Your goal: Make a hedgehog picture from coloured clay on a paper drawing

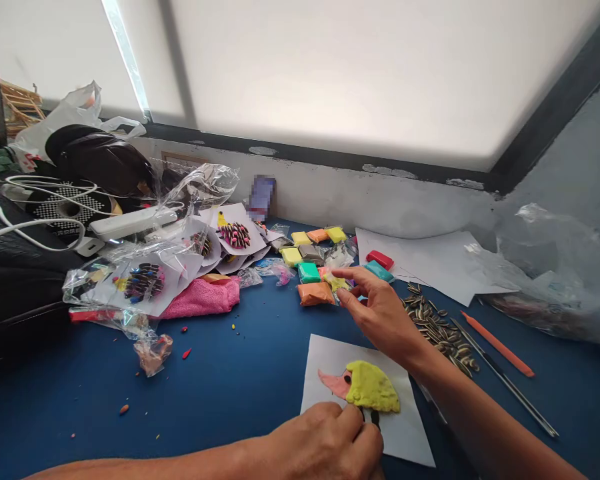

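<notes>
On a white sheet of paper (415, 440) lies a clay hedgehog with a yellow body (375, 387), a pink pointed face (336, 385), a black eye and black legs (375, 418). My left hand (330, 437) rests over the sheet's lower left, fingers curled together at the legs; whatever they pinch is hidden. My right hand (377, 303) hovers above the sheet's far edge, thumb and fingers apart, close to a small yellow packet (336, 281). Beside it are orange (316, 294) and green (309, 272) clay packets. Sunflower seeds (437, 330) lie in a pile to its right.
An orange stick (500, 345) and thin metal tools (510, 383) lie at right. White sheets (420, 257) and a clear plastic bag (555, 280) sit behind. Finished seed-spined hedgehog pictures (235, 233), a pink towel (203, 295) and a black bag (20, 287) crowd the left.
</notes>
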Motion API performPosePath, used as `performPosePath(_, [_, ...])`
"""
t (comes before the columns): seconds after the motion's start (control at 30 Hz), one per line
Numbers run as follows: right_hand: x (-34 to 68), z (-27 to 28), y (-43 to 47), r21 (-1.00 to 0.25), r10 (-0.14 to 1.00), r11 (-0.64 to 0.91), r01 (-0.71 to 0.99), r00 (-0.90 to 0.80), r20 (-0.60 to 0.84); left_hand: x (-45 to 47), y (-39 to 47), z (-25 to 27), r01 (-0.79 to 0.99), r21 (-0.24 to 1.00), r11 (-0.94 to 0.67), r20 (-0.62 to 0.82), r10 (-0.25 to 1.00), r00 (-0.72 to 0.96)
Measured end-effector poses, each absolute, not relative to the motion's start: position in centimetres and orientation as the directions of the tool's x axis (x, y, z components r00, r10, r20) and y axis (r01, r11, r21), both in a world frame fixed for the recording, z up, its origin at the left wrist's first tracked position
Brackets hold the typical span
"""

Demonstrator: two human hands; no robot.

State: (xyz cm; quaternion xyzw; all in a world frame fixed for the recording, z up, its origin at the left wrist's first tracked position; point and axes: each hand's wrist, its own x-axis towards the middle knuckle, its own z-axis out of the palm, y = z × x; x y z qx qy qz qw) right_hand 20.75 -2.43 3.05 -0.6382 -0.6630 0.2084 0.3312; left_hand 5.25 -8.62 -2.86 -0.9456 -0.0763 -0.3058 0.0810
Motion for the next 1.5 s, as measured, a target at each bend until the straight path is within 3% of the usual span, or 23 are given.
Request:
performPosePath(0.17, [21.4,2.2,-2.3,-0.697,0.996,-0.056,0.715,0.091,0.013,5.2,-8.4,-3.1,0.189,-0.039,-0.981,0.581,0.132,0.803])
performPosePath(0.37, [22.0,2.4,-3.8,-0.685,0.990,-0.128,0.717,0.129,-0.049,5.2,-8.1,-3.1,0.172,-0.005,-0.985,0.472,0.149,0.869])
performPosePath(0.6, [22.1,2.7,-4.5,-0.699,0.992,-0.073,0.711,0.125,0.024,5.1,-8.1,-2.7,0.155,-0.019,-0.988,0.429,0.132,0.894])
performPosePath(0.73, [22.6,2.7,-4.5,-0.672,0.994,-0.045,0.739,0.104,0.047,5.1,-8.5,-2.9,0.224,-0.066,-0.972,0.540,0.154,0.827])
performPosePath(0.83, [23.2,2.5,-4.9,-0.629,0.983,0.005,0.778,0.113,0.147,5.2,-8.6,-2.9,0.218,-0.108,-0.970,0.597,0.112,0.794])
performPosePath(1.03, [23.7,2.3,-6.8,-0.521,0.953,0.105,0.847,0.064,0.297,5.3,-8.7,-2.9,0.245,-0.056,-0.968,0.657,0.149,0.739])
performPosePath(1.3, [24.2,2.0,-7.1,-0.387,0.938,0.140,0.911,0.003,0.346,4.2,-8.3,-1.8,0.145,-0.020,-0.989,0.483,0.117,0.868])
performPosePath(1.5, [22.8,1.1,-5.9,-0.292,0.948,0.211,0.933,-0.123,0.293,4.8,-8.0,-2.6,0.168,-0.034,-0.985,0.418,0.139,0.898])
